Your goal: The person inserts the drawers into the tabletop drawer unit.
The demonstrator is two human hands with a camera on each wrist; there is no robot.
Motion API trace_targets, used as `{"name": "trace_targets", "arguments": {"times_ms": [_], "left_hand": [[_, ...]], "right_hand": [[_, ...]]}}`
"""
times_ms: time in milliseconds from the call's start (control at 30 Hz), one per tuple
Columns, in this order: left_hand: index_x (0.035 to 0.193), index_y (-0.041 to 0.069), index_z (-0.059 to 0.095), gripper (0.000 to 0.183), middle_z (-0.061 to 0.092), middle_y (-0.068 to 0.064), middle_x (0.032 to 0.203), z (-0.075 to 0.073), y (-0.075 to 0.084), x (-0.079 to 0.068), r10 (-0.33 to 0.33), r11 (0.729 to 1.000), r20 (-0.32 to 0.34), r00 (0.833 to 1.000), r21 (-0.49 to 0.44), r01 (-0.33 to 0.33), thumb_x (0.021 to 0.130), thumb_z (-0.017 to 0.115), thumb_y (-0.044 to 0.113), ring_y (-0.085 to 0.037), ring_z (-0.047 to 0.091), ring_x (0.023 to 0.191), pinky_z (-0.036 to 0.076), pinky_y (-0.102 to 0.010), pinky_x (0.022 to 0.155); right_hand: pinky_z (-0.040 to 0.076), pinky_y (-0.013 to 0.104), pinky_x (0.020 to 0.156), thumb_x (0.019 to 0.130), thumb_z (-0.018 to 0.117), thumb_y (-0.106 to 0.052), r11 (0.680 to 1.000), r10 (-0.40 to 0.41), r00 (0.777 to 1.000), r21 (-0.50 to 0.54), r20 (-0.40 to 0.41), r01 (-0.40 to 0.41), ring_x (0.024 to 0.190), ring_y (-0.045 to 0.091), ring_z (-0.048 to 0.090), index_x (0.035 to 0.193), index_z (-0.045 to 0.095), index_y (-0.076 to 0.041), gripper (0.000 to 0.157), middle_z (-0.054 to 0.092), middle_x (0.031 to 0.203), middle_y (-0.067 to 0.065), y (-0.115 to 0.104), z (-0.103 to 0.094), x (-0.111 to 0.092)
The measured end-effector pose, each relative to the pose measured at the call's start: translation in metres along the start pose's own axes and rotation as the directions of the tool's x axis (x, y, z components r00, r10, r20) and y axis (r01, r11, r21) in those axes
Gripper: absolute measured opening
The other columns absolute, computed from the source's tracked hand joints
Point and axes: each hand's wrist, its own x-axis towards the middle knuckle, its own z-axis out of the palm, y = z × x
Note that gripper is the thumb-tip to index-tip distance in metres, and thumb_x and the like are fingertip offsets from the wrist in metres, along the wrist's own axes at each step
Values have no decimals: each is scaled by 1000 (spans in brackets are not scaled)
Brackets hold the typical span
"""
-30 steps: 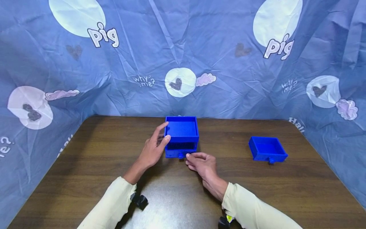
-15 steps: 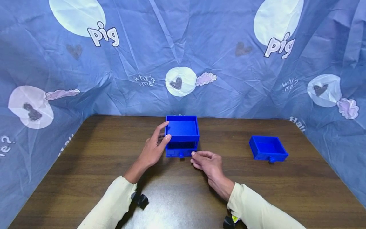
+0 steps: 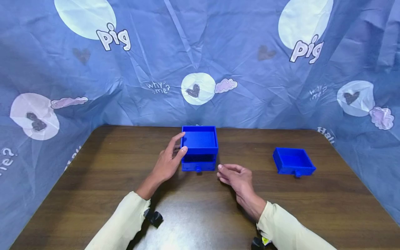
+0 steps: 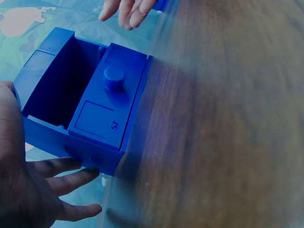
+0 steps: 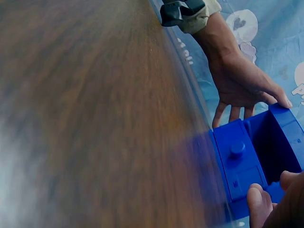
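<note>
Your right grip (image 3: 235, 177) has moved rightward, away from the lower drawer (image 3: 207, 166), narrow, nothing visible in it; the cabinet (image 3: 200, 151) stands near the back of the tabletop (image 3: 312, 208), your left grip (image 3: 166, 162) spread wide against its left side; a hard push there could skid it; the loose drawer (image 3: 286, 171) sits well apart, rightward.

Brown wood-grain table (image 3: 93, 177) with a blue cabinet (image 3: 199, 151) and, well to its right, a blue drawer (image 3: 294, 161)
</note>
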Motion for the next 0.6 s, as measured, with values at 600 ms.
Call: {"name": "trace_targets", "arguments": {"times_ms": [600], "left_hand": [[151,41,35,49,61,-20,131,1,2,-1,3,1000,2,1000,-7,-3,104,50,41,-30,63,117,47,-51,99]], "right_hand": [[59,32,71,87,74,1,1000,0,999,-15,-43,0,72,18,74,102,66,9,19,75,82,9,-14,-39,-2]]}}
